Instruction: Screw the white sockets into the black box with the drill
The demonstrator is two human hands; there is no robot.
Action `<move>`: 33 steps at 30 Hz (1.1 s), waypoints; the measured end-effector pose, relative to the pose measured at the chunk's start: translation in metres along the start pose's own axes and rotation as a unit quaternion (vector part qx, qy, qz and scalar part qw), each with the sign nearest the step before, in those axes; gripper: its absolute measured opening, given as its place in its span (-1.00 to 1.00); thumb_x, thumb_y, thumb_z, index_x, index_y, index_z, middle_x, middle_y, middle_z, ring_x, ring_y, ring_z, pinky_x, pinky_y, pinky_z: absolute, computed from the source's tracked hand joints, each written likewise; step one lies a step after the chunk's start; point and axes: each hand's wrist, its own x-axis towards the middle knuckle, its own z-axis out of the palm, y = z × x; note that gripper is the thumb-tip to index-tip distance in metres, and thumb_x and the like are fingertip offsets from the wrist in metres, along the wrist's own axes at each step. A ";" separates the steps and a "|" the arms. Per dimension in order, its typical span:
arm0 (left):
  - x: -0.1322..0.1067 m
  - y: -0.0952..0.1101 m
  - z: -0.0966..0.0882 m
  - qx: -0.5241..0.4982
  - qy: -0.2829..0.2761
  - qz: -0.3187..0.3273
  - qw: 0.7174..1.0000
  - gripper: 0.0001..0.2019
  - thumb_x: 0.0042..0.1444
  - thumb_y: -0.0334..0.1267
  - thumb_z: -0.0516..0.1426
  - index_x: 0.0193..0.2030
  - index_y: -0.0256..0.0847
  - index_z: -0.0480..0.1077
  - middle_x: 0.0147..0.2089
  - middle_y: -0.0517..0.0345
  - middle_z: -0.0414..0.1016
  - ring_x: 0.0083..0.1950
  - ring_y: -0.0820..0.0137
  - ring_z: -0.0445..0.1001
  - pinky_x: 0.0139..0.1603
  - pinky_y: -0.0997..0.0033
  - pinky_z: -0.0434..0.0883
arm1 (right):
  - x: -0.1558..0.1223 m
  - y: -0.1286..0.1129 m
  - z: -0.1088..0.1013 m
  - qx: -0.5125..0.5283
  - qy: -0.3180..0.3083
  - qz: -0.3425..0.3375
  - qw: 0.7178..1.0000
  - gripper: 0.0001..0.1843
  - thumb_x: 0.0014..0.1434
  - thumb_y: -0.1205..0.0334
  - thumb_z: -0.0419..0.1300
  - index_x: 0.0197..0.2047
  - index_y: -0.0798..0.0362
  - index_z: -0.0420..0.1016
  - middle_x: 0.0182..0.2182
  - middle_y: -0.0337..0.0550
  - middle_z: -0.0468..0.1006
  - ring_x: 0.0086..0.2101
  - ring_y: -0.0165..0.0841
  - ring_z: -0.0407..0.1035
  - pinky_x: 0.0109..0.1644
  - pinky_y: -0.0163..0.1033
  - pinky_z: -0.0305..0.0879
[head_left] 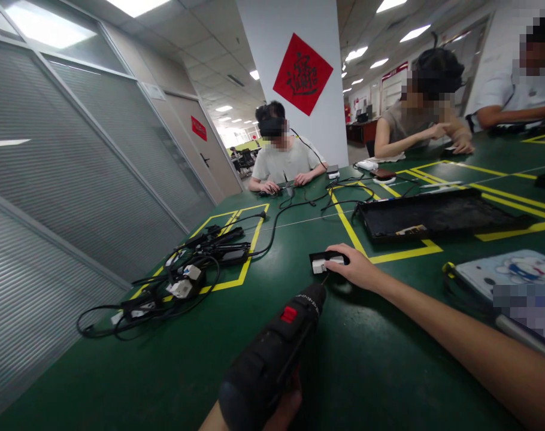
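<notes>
My left hand (291, 400), low in the view and mostly hidden behind the tool, is wrapped round the grip of a black cordless drill (268, 353) with a red switch on top. The drill points away from me, and its thin bit ends at or very near a small black-and-white part (319, 266) on the green table (272, 245). Whether bit and part touch, I cannot tell. Reaching in from the right, my right hand (356, 267) grips that part, thumb on its near side and fingers over its far side.
To the left lies a tangle of black cables (200, 269) with white plugs. A black tray (443, 215) sits at the right, beyond a patterned case (515, 281). Yellow tape (344, 221) marks the tabletop. Several people sit around the table, one (290, 155) directly opposite.
</notes>
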 end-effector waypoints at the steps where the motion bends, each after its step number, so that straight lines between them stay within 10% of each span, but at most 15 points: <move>1: 0.002 -0.003 -0.001 0.011 0.004 0.003 1.000 -0.80 -0.09 -0.20 0.24 -0.29 -0.21 0.46 -0.39 0.09 0.54 -0.41 0.32 0.52 -0.42 0.39 0.49 | 0.000 -0.001 0.000 -0.003 0.001 0.001 1.000 -0.65 0.18 0.09 0.20 0.01 0.02 0.37 -0.16 -0.20 0.36 -0.22 -0.36 0.31 -0.13 -0.31 0.21; 17: 0.007 -0.001 -0.008 0.225 0.062 0.118 0.965 -0.81 -0.15 -0.39 0.17 -0.32 -0.25 0.48 -0.36 0.03 0.51 -0.37 0.29 0.48 -0.31 0.35 0.49 | 0.000 0.002 -0.002 -0.002 -0.016 -0.022 1.000 -0.71 0.24 0.16 0.14 0.02 0.03 0.36 -0.15 -0.19 0.33 -0.18 -0.36 0.28 -0.07 -0.29 0.18; 27: 0.004 -0.001 -0.008 0.064 -0.039 0.057 0.996 -0.79 -0.03 -0.26 0.17 -0.22 -0.24 0.45 -0.35 0.03 0.52 -0.34 0.27 0.52 -0.29 0.31 0.50 | -0.001 0.003 -0.001 -0.014 -0.015 -0.018 1.000 -0.69 0.24 0.13 0.14 0.04 0.01 0.35 -0.12 -0.19 0.34 -0.16 -0.35 0.28 -0.03 -0.27 0.18; 33: 0.003 0.008 -0.011 0.057 -0.010 0.063 0.996 -0.73 -0.08 -0.28 0.19 -0.17 -0.15 0.46 -0.35 0.07 0.54 -0.27 0.23 0.52 -0.24 0.33 0.49 | 0.001 0.006 -0.002 -0.012 -0.027 -0.025 0.999 -0.69 0.24 0.13 0.14 0.05 -0.01 0.35 -0.10 -0.20 0.34 -0.14 -0.34 0.28 0.00 -0.25 0.16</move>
